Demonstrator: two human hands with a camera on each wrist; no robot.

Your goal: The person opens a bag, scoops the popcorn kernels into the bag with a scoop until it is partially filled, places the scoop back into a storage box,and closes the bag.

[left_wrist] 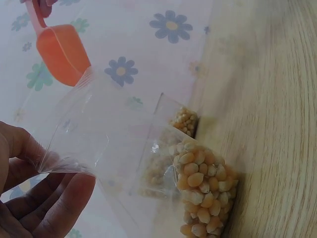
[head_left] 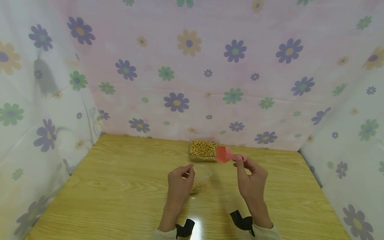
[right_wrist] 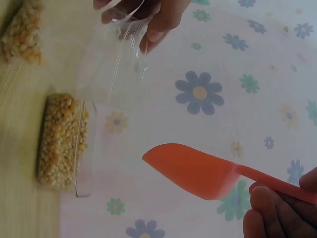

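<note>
A clear plastic bag [left_wrist: 124, 129] stands on the table with corn kernels [left_wrist: 203, 193] gathered in its bottom. My left hand [head_left: 180, 181] pinches the bag's upper edge between thumb and fingers. In my right hand [head_left: 252, 178] is a pink-orange scoop [head_left: 223, 154], gripped by its handle and raised above the table, to the right of the bag. No kernels show in the part of the scoop that is visible. Behind the bag, a clear rectangular container [right_wrist: 84, 191] holds many more kernels [right_wrist: 62, 141].
The wood-grain table [head_left: 120, 176] reaches back to a flower-printed cloth [head_left: 207, 66], which also hangs along both sides. The container stands near the table's back edge. A black wrist mount [head_left: 242, 221] sits at my right wrist, another [head_left: 186, 228] at my left.
</note>
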